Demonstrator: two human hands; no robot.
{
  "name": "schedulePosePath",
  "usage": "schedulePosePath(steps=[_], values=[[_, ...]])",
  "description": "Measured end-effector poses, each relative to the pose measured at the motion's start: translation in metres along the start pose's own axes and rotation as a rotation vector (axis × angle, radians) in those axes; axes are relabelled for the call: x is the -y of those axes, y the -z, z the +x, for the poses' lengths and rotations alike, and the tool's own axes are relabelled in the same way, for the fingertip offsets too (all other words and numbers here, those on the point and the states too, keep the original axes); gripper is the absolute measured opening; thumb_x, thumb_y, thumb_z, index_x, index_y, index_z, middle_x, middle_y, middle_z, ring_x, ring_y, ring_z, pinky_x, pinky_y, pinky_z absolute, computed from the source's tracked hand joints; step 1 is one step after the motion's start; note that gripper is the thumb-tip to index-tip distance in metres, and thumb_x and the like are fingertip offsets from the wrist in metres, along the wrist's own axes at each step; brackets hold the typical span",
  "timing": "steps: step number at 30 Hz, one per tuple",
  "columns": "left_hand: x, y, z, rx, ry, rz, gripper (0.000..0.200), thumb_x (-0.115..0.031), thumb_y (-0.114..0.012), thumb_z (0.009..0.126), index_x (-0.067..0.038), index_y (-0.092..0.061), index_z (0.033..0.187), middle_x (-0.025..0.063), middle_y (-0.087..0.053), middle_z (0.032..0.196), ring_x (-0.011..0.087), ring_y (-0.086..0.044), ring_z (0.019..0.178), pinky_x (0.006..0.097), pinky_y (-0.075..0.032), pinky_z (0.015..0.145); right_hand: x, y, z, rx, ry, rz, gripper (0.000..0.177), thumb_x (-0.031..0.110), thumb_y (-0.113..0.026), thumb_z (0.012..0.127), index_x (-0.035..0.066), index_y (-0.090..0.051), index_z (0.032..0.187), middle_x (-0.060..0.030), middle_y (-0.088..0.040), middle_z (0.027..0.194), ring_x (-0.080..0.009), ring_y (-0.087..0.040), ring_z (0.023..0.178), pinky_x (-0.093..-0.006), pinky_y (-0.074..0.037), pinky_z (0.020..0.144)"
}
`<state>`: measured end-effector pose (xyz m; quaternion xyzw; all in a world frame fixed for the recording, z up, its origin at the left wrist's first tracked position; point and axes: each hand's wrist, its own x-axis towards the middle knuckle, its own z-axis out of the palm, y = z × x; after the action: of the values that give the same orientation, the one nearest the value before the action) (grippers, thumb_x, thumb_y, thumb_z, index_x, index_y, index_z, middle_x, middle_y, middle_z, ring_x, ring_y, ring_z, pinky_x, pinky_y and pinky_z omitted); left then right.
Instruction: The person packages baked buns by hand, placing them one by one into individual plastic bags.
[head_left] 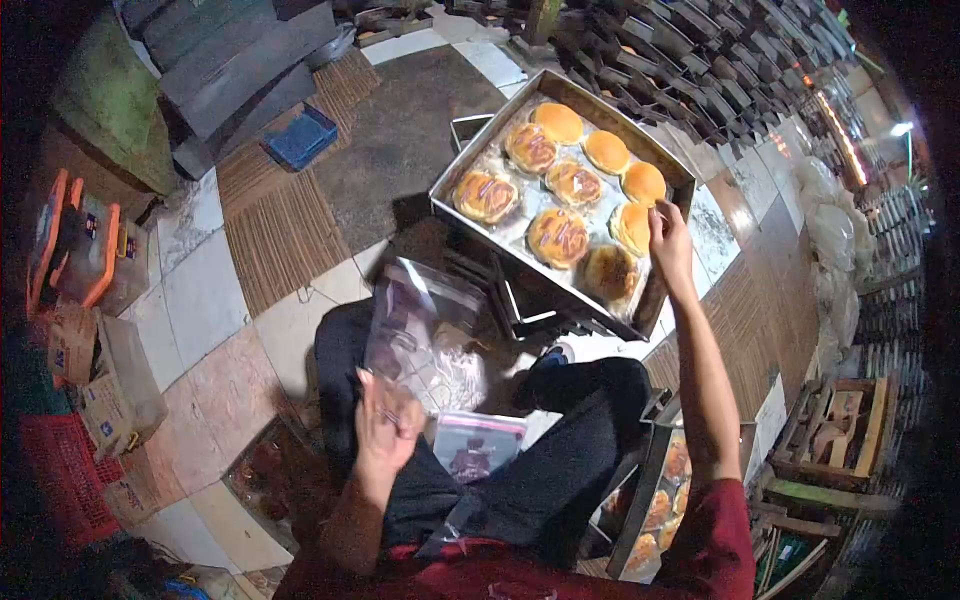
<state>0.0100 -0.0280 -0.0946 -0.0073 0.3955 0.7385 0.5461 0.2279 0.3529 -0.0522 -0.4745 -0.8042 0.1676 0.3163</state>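
A metal baking tray (475, 215) of round browned buns stands tilted in front of me, some buns plain golden, others with dark streaked tops. My right hand (672, 245) reaches over its right side, with the fingers closed at the edge of a golden bun (630, 228); the fingertips are partly hidden. Over my lap, my left hand (388, 425) is closed on the lower edge of a clear plastic bag (405, 335), slightly blurred. Crumpled clear plastic (455, 378) shows beside it. Between my thighs lies a printed plastic packet (478, 445).
A second tray (640, 500) of buns stands by my right leg. Boxes with orange rims (100, 255), cardboard cartons (115, 390) and a red crate (65, 475) are at left. A blue object (302, 138) lies on the floor. Wooden crates (830, 425) stand at right.
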Motion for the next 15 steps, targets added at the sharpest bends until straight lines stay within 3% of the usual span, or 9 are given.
schedulePosePath(steps=[1,4,6,8,9,11,12,13,15], values=[[0.006,-0.005,0.002,-0.109,0.042,-0.069,0.046,-0.055,-0.032,0.088,-0.019,-0.039,0.06,-0.0029,-0.029,0.046,0.0112,-0.03,0.036,0.0249,-0.022,0.038,-0.041,-0.011,0.021,0.04,-0.052,-0.154,0.037,0.027,-0.048,0.088,-0.005,-0.052,0.107,-0.0245,-0.059,0.099,-0.0369,-0.058,0.092,-0.039,-0.045,0.081],[0.003,-0.012,0.006,0.064,0.026,-0.128,0.048,-0.058,-0.032,0.087,-0.018,-0.039,0.061,-0.0019,-0.03,0.047,0.0134,-0.033,0.04,0.0267,-0.024,0.041,-0.108,-0.037,0.061,0.193,-0.434,-0.365,0.061,0.042,-0.048,0.085,-0.008,-0.04,0.118,-0.0319,-0.054,0.105,-0.0416,-0.052,0.102,-0.0421,-0.043,0.085],[0.001,-0.012,0.009,0.176,-0.009,-0.159,0.049,-0.061,-0.031,0.085,-0.017,-0.041,0.064,0.0,-0.032,0.049,0.015,-0.035,0.044,0.0286,-0.026,0.043,-0.131,-0.047,0.071,0.185,-0.638,-0.112,0.063,0.048,-0.055,0.081,-0.011,-0.052,0.105,-0.0248,-0.058,0.103,-0.0326,-0.057,0.097,-0.0365,-0.044,0.082],[0.001,-0.024,0.009,0.04,-0.054,-0.103,0.05,-0.061,-0.031,0.085,-0.017,-0.042,0.066,0.0012,-0.033,0.05,0.0159,-0.035,0.044,0.0292,-0.026,0.043,-0.155,-0.051,0.071,0.22,-0.861,0.447,0.063,0.054,-0.062,0.074,-0.007,-0.062,0.089,-0.0136,-0.061,0.096,-0.0218,-0.057,0.085,-0.0334,-0.044,0.076],[0.001,-0.029,0.009,-0.072,-0.089,-0.051,0.05,-0.062,-0.031,0.084,-0.016,-0.043,0.069,0.0025,-0.034,0.052,0.0168,-0.035,0.044,0.0299,-0.026,0.043,-0.126,-0.042,0.067,0.186,-0.82,0.249,0.061,0.051,-0.066,0.071,-0.006,-0.06,0.094,-0.0147,-0.061,0.09,-0.0242,-0.056,0.084,-0.0353,-0.044,0.075],[0.003,-0.014,0.013,-0.031,-0.097,-0.089,0.05,-0.061,-0.034,0.084,-0.013,-0.045,0.074,0.0029,-0.039,0.054,0.016,-0.037,0.045,0.0297,-0.029,0.042,-0.092,-0.044,0.044,0.05,-0.363,-0.3,0.062,0.046,-0.072,0.067,-0.002,-0.055,0.103,-0.0155,-0.059,0.088,-0.0265,-0.055,0.085,-0.0361,-0.044,0.076],[0.003,-0.011,0.011,-0.077,-0.054,-0.065,0.055,-0.059,-0.03,0.086,-0.008,-0.049,0.08,0.0045,-0.047,0.061,0.0168,-0.044,0.052,0.0308,-0.035,0.049,-0.103,-0.052,0.036,0.062,-0.319,-0.273,0.061,0.038,-0.073,0.067,0.001,-0.049,0.11,-0.0152,-0.057,0.087,-0.0288,-0.054,0.088,-0.0376,-0.044,0.08],[0.004,-0.009,0.008,-0.123,-0.008,-0.04,0.061,-0.058,-0.026,0.089,-0.004,-0.053,0.085,0.0061,-0.055,0.069,0.0177,-0.05,0.059,0.0319,-0.04,0.055,-0.101,-0.056,0.022,-0.018,-0.05,-0.004,0.056,0.029,-0.073,0.07,0.001,-0.046,0.111,-0.0126,-0.056,0.089,-0.0272,-0.056,0.086,-0.0361,-0.046,0.078],[-0.002,-0.019,0.0,-0.051,-0.068,0.019,0.055,-0.053,-0.027,0.09,-0.004,-0.052,0.083,0.0046,-0.056,0.072,0.0154,-0.051,0.06,0.0291,-0.042,0.053,-0.061,-0.038,0.013,0.052,-0.31,0.365,0.048,0.02,-0.072,0.072,0.0,-0.046,0.108,-0.0105,-0.056,0.09,-0.0224,-0.058,0.08,-0.0324,-0.048,0.074]])
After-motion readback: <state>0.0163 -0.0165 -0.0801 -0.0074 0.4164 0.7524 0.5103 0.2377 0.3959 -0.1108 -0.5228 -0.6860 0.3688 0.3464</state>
